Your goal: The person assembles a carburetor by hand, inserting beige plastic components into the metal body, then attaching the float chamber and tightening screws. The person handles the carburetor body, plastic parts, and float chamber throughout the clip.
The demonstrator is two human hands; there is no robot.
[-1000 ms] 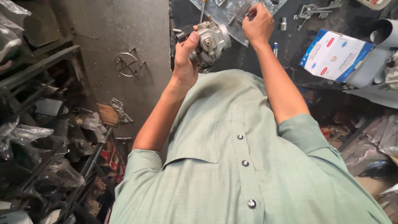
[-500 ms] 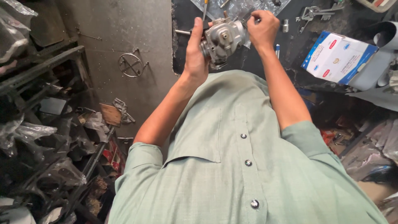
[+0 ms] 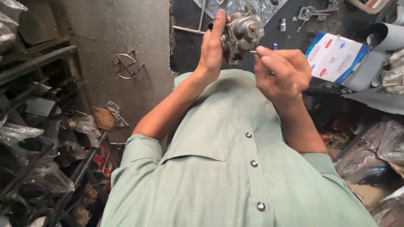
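Grey cast-metal carburettor (image 3: pixel 242 33), held up in the air in front of the chest, above the near edge of a dark workbench (image 3: pixel 185 46). Compact, lumpy body with a rounded bowl and small brass fittings on top. Judged dense and heavy for its bulk, fully rigid; likely greasy, so it could slip. The stubs and linkages look like the weak points, so the solid body is the place to hold, not the protrusions.

Left hand (image 3: pixel 211 48) clasps it from the side, palm against the body, fingers stretched up along it; the far-side fingers are hidden.

Right hand (image 3: pixel 280 71) sits just beside it, thumb and fingertips pressed together on a thin metal pin (image 3: pixel 253 51), its tip pointing at the carburettor's side. Cannot tell whether the pin touches. The pin looks light, stiff and easy to drop.

Around: a white-and-blue carton (image 3: pixel 336 56) toward the bench's right edge, loose keys (image 3: pixel 309 14) near the far edge, a clear plastic bag (image 3: pixel 263 6) behind the carburettor. A wire ring (image 3: pixel 125 66) lies on the concrete floor at left, beside cluttered racks (image 3: pixel 29 138).
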